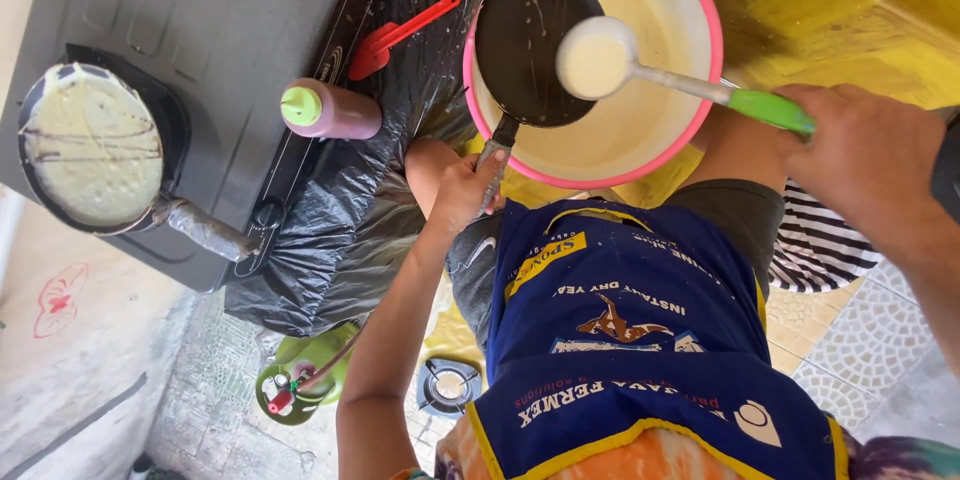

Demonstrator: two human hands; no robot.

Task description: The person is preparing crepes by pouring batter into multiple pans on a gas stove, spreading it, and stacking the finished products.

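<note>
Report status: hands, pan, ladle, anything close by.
Left hand grips black pan handle over pink basin. Right hand holds ladle full of batter above pan. Second pan with crepe on stove, squeeze bottle alongside.

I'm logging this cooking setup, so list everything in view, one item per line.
Batter bowl: one, pink rim, white inside, top centre, holds pale batter.
Empty frying pan: one, black, held over the bowl.
Ladle: one, metal with green handle, full of batter, above the pan.
Pan with crepe: one, black, on the stove at left.
Stove: one, dark grey, top left.
Squeeze bottle: one, pinkish with green cap, lying beside the stove.
Spatula: one, red, on black plastic sheet.
Gas cylinder: one, green, on the floor below.
Apron: one, blue, worn.
Left hand: grips the pan handle.
Right hand: grips the ladle handle.
</note>
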